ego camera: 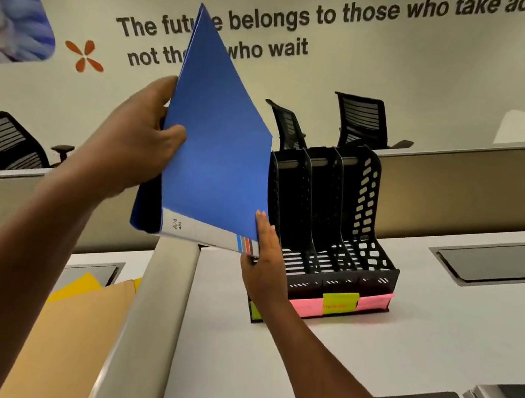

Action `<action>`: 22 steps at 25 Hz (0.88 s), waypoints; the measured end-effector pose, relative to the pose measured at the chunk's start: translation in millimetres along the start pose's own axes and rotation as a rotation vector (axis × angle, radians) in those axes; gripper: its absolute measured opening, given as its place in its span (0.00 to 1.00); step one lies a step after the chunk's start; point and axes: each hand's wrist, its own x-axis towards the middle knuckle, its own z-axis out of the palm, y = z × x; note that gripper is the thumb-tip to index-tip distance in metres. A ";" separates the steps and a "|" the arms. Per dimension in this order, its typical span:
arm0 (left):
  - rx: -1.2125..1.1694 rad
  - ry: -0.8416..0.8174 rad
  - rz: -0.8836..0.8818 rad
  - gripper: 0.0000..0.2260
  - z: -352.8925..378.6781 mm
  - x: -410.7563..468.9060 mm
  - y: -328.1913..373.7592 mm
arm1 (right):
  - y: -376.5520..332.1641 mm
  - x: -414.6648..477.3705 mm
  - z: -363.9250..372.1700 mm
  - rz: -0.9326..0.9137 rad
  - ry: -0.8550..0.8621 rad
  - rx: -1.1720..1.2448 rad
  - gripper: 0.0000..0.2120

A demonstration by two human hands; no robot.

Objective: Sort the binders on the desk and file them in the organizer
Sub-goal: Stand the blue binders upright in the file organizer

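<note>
Blue binder (218,143): your left hand (138,143) grips its 9 o'clock edge; right hand (266,262), fingers (263,232) straight, touches its 5 o'clock corner.

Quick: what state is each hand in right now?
Left hand: grips the blue binder.
Right hand: open, straight fingers steadying the binder's lower corner.

Bright, even light; wide-angle warp, edges w/ motion blur.
</note>
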 end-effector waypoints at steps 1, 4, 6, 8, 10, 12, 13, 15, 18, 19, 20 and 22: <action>0.035 -0.018 0.008 0.23 3.4 1.8 -4.2 | 5.4 3.9 2.3 0.000 -0.019 0.006 0.39; 0.181 -0.056 -0.007 0.24 14.9 7.3 -18.7 | 23.9 3.2 10.7 0.013 -0.098 0.029 0.38; 0.210 -0.076 -0.031 0.26 22.9 9.9 -26.4 | 36.9 -2.0 16.4 0.008 -0.121 0.032 0.37; 0.197 -0.102 -0.054 0.28 29.6 13.1 -31.7 | 47.3 -5.5 21.8 0.015 -0.137 0.034 0.37; 0.212 -0.107 -0.061 0.30 34.8 16.3 -36.9 | 51.9 -6.7 24.6 0.006 -0.133 0.018 0.36; 0.226 -0.124 -0.071 0.29 39.9 20.5 -40.7 | 56.4 -8.4 28.3 -0.026 -0.115 -0.024 0.35; 0.230 -0.146 -0.078 0.29 42.2 22.0 -42.6 | 58.4 -11.0 30.3 -0.037 -0.111 -0.046 0.35; 0.205 -0.187 -0.092 0.29 45.8 26.4 -45.1 | 62.1 -17.4 32.6 -0.018 -0.093 -0.063 0.34; 0.122 -0.208 -0.116 0.29 49.0 41.3 -45.2 | 65.1 -16.7 32.5 0.011 -0.032 -0.060 0.29; 0.115 -0.210 -0.121 0.29 50.3 47.5 -44.9 | 64.4 -14.6 32.3 0.012 -0.028 -0.072 0.27; 0.122 -0.211 -0.126 0.29 51.8 54.5 -44.8 | 63.5 -12.5 32.3 0.014 -0.030 -0.090 0.25; 0.159 -0.229 -0.140 0.28 54.9 69.2 -45.5 | 62.3 -9.3 32.6 0.027 -0.037 -0.136 0.23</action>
